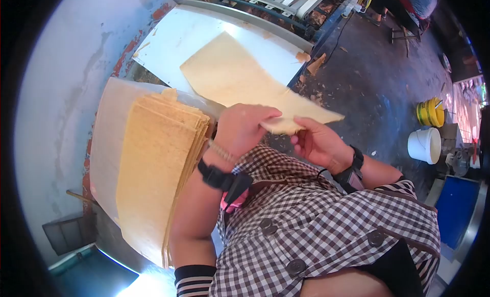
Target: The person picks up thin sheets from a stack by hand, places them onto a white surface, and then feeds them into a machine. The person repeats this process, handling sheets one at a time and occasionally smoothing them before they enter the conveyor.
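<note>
A thin tan sheet [235, 72] hangs between both hands, its far part lying over a white board and its near edge narrow and slightly folded. My left hand [244, 124] is closed on the near edge, with the fingers pointing right. To the right, my right hand [321, 144] pinches the same edge between thumb and curled fingers. Beside my left forearm stands a thick stack of tan sheets [153, 159], with a translucent sheet [107, 128] along its left side.
The white board [173, 36] lies beyond the stack, before a metal slatted frame [286, 1]. Scraps litter the dark floor [367, 82]. At the right are a yellow bucket [427, 113], a white bucket [422, 145] and a blue panel [457, 210]. A person [416, 3] is at the upper right.
</note>
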### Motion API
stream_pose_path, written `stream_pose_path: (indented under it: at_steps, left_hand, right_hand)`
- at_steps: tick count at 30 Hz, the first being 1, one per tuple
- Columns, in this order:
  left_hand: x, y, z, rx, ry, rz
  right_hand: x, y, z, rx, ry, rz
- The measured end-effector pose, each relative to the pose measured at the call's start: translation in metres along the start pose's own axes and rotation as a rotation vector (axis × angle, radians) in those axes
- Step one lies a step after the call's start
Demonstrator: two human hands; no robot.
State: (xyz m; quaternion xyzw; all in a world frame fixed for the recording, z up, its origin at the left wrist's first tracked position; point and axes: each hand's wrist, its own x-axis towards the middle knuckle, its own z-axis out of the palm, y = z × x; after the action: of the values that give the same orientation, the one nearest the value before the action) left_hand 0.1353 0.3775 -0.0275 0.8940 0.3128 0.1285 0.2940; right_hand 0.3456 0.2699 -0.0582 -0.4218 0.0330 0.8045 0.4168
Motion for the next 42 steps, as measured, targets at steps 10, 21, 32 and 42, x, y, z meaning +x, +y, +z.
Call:
stream_pose_path:
  at_steps: [10,21,32,42]
  left_hand:
    - [-0.023,-0.008,-0.253,-0.476,0.945,-0.225]
    - [-0.233,-0.064,-0.276,-0.952,1.602,-0.656]
    - [-0.28,-0.094,-0.198,-0.662,1.442,-1.155]
    - [-0.216,-0.026,-0.178,1.341,0.952,-1.056]
  right_hand:
    - [0.068,0.017,-0.033,-0.53,0.08,-0.258]
    - [0.116,-0.085,0.023,-0.362,-0.312,-0.401]
    - [0.17,-0.109,0.018,-0.728,0.045,-0.463]
    - [0.207,-0.115,-0.012,-0.727,0.04,-0.569]
